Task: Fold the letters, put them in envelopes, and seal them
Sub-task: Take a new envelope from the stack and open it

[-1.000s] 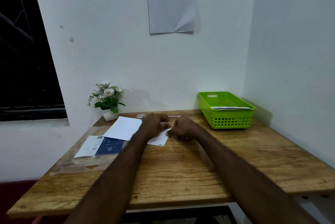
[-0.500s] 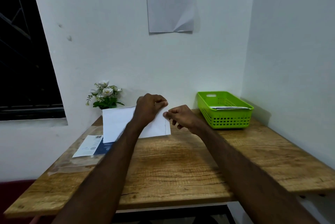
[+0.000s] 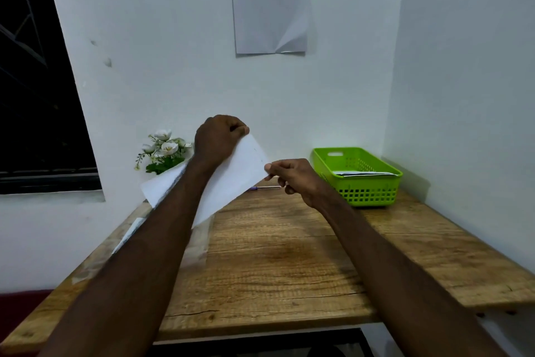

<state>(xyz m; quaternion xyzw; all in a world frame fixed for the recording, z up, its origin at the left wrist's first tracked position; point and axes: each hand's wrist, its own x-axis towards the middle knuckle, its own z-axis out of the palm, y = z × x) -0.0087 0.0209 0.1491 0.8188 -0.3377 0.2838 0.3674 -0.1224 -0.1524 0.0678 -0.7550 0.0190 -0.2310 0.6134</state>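
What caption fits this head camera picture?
Both hands, left and right, lift a white letter above the wooden table.

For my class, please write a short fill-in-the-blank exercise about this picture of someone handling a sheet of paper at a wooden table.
1. Both hands hold the white sheet of paper up in the ____.
2. The basket on the table is ____ in colour.
3. The left hand pinches the sheet ____ than the right hand does.
4. The pen lies on the ____.

Missing words: air; green; higher; table
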